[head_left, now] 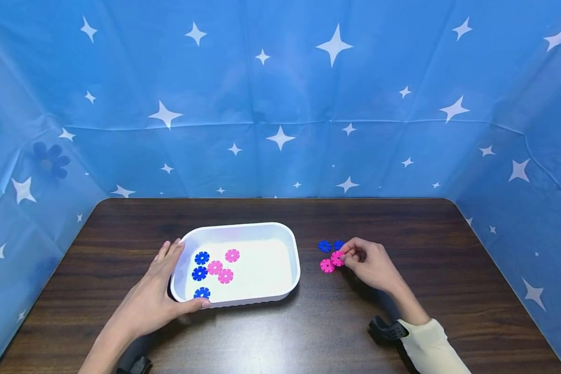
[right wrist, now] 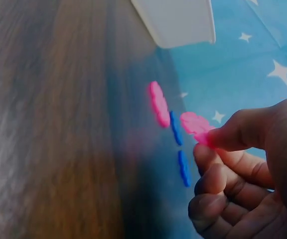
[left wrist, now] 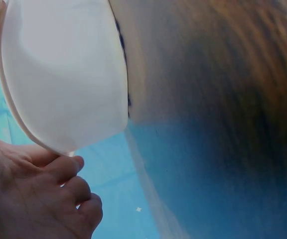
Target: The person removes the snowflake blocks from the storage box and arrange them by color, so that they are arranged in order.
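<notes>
A white plastic tray [head_left: 267, 299] stands left of centre on the table. My left hand [head_left: 151, 301] grips its left end, thumb over the front rim and fingers at the back left corner. The left wrist view shows the tray's outer wall [left wrist: 69, 84] close up, fingers curled at its rim. Between thumb and fingertips my right hand [head_left: 371, 264] pinches a pink notched plastic disc [right wrist: 196, 125], raised off the table. Beside it on the table lie another pink disc [head_left: 327, 266] and two blue discs, one at the left [head_left: 324, 246] and one partly behind my fingers [head_left: 338, 245].
Inside the tray, toward its left, lie three pink discs [head_left: 232, 255] and three blue discs [head_left: 202, 257], the front blue one beside my left thumb. The dark wooden table [head_left: 271, 332] is bordered at the back and sides by a blue star-patterned cloth [head_left: 299, 93].
</notes>
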`<state>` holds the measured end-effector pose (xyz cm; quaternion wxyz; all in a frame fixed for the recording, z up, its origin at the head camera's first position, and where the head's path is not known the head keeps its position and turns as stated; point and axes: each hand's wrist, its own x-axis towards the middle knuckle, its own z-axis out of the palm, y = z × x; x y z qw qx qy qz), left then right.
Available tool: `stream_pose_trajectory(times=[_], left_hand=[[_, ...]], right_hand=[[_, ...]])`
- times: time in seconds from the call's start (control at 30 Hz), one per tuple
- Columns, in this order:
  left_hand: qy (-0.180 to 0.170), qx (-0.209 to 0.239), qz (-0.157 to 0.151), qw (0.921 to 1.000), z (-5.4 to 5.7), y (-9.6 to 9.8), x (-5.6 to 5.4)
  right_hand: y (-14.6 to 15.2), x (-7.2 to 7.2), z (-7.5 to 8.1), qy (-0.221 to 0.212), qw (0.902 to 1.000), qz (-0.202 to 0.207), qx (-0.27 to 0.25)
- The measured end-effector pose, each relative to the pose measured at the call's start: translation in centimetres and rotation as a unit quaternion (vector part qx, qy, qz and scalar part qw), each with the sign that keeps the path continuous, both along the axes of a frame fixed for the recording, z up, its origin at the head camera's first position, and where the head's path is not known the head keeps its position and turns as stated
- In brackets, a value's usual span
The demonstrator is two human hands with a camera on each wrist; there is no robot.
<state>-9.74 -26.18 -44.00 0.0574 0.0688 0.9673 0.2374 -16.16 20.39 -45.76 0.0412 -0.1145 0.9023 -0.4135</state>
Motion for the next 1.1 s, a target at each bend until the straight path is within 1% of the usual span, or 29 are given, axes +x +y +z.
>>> stream_pose_trajectory(times=[0.17,0.3,0.47,0.63,0.83,0.97,1.1], left_hand=[[-0.002,-0.001,0.0,1.0,0.2,0.0,-0.1],[-0.005,-0.002,0.002,1.0,0.4,0.1,-0.1],[-0.011,-0.001,0.005,0.9999,0.6,0.2,-0.1],[-0.015,-0.002,0.004,0.9999,0.8,0.3,-0.3],[-0.022,-0.003,0.007,0.9997,1.1,0.4,-0.4],[-0.025,-0.003,0.007,0.9997,1.3,0.5,-0.5],[-0.026,-0.003,0.007,0.9996,1.4,0.4,-0.5]], right_hand=[[0.8,-0.1,-0.4,-0.031,0.9989,-0.013,0.031],[1.0,-0.1,-0.5,-0.037,0.9975,-0.017,0.058],[1.2,-0.1,-0.2,-0.046,0.9953,-0.035,0.078],[1.4,-0.3,-0.1,-0.038,0.9942,-0.057,0.083],[1.5,-0.6,-0.1,-0.025,0.994,-0.064,0.086],[1.2,-0.8,0.5,-0.017,0.9954,-0.06,0.073],[0.6,-1.1,1.4,-0.018,0.9976,-0.039,0.054]])
